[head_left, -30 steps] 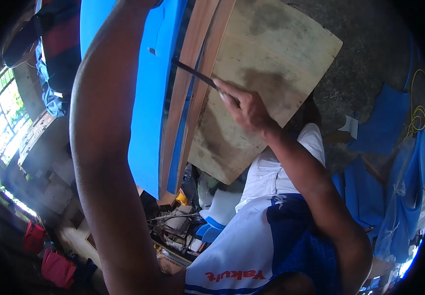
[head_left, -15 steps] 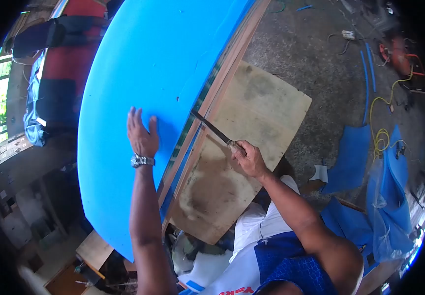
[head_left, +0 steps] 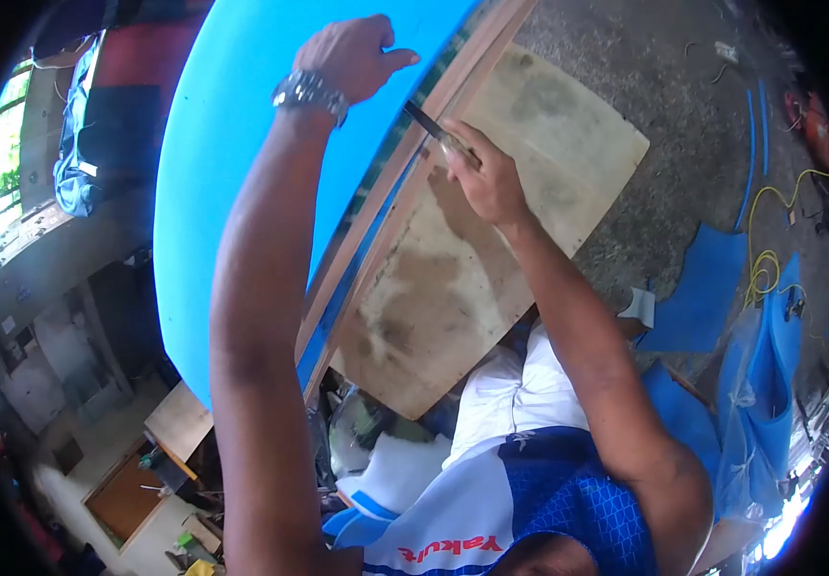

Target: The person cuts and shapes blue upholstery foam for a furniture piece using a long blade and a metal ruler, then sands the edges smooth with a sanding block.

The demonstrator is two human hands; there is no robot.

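Observation:
A large blue foam sheet (head_left: 232, 144) with a curved outer edge lies over a wooden frame (head_left: 443, 91). My left hand (head_left: 349, 58), a metal watch on its wrist, is over the sheet near its straight edge. Its fingers bend loosely, the thumb stands apart, and nothing shows in its grasp. Closed around the handle of a dark-bladed knife (head_left: 427, 123) is my right hand (head_left: 491, 178), just right of the frame. The blade points up and left to the sheet's straight edge; its tip is hidden there.
A stained plywood board (head_left: 568, 125) lies below the frame on the right. Blue foam offcuts (head_left: 698, 288) and a yellow cord (head_left: 765, 274) are on the concrete floor. Cabinets and clutter stand at the left, and a white sheet (head_left: 395, 470) lies near my body.
Both hands have moved farther up along the sheet, the knife going with my right hand. My left hand went from spread fingers to loosely bent ones. The view has shifted too.

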